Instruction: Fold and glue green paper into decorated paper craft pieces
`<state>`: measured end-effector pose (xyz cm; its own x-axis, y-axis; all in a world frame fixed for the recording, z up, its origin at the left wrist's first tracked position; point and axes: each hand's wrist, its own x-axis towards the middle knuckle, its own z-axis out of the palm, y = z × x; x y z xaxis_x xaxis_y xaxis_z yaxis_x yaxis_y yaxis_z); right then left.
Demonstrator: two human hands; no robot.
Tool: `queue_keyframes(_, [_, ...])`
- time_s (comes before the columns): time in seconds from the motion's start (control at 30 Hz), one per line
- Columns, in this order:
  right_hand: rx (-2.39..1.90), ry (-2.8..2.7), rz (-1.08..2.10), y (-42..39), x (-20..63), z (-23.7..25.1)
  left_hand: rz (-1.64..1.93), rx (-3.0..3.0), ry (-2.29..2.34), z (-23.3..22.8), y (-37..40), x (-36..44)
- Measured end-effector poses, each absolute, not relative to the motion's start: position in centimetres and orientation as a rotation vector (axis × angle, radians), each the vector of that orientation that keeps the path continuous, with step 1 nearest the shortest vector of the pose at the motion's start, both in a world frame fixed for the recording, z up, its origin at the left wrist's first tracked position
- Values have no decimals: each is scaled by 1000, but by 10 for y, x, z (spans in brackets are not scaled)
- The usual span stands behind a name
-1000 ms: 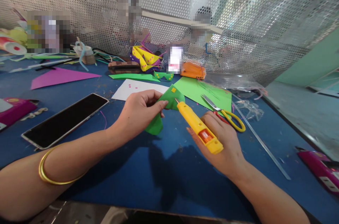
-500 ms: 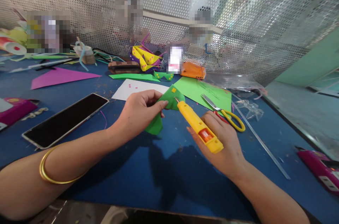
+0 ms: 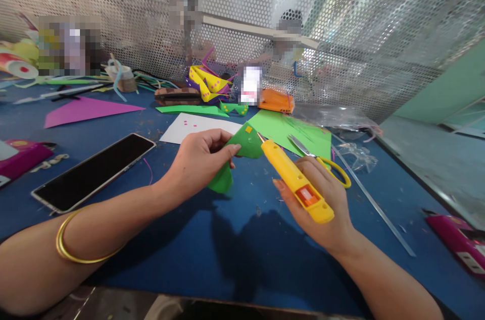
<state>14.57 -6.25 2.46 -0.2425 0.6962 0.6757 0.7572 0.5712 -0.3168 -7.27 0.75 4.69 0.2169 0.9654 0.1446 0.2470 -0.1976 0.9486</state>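
Observation:
My left hand (image 3: pixel 206 156) pinches a folded green paper piece (image 3: pixel 248 144) between thumb and fingers, above the blue table. A small yellow square (image 3: pixel 248 129) is on the paper, and a small glossy spot shows just below it. My right hand (image 3: pixel 322 209) is wrapped round a yellow glue gun (image 3: pixel 290 173). Its metal nozzle points up and left, close to the paper's right edge; whether they touch I cannot tell. Scissors (image 3: pixel 333 171) with yellow and red handles lie behind my right hand, partly hidden by it.
On the blue table (image 3: pixel 170 249) lie a phone (image 3: pixel 94 171), white paper (image 3: pixel 178 128), light green paper (image 3: pixel 314 138), pink paper (image 3: pixel 87 110) and a clear glue stick (image 3: pixel 379 209). Yellow dotted paper shapes (image 3: pixel 208 85) stand near the perforated metal screen (image 3: pixel 235 42). A magenta power strip (image 3: pixel 460 242) sits right.
My right hand has drawn the glue gun right, its nozzle moving off the paper's face towards its right edge. A small glossy spot now shows there. My left hand stays in place.

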Motion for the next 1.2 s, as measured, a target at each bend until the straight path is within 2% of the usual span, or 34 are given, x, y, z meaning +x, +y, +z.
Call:
queue_keyframes(0.5, [-1214, -2127, -160, -61, 144, 24, 1034, 1645, 1204, 49, 6, -71])
queue_keyframes(0.63, [-1157, -2133, -44, -63, 146, 24, 1021, 1649, 1192, 49, 6, -71])
queue_keyframes(0.87, [-1082, -1852, -130, -63, 150, 33, 1021, 1648, 1155, 45, 8, -72])
queue_keyframes(1.1, [-1473, -1388, 226, -36, 192, 37, 1008, 1642, 1189, 46, 8, -72])
queue_keyframes(1.2, [-1488, -1238, 414, -18, 232, 33, 1005, 1623, 1207, 47, 9, -72])
